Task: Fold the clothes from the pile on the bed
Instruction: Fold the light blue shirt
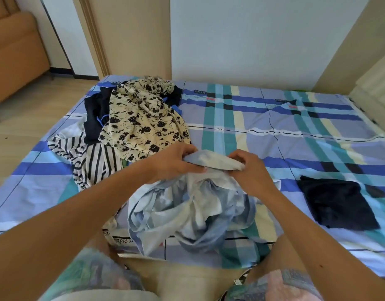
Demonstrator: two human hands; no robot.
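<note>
Both hands, the left hand (pixel 175 162) and right hand (pixel 251 170), pinch one edge of a crumpled pale blue garment (pixel 187 211) lying on the bed (pixel 295 127) beside the pile (pixel 133 124). Gripping bunched layers could leave the fold crooked.

An orange upholstered armchair (pixel 16 59) stands far out to the left of the left hand (pixel 176 164), on a pale wooden floor (pixel 35 109). A beige door frame (pixel 94 35) rises beyond that hand. A white wall (pixel 252 40) runs well beyond the right hand (pixel 250 172), with a beige panel (pixel 350 40) further right.
</note>
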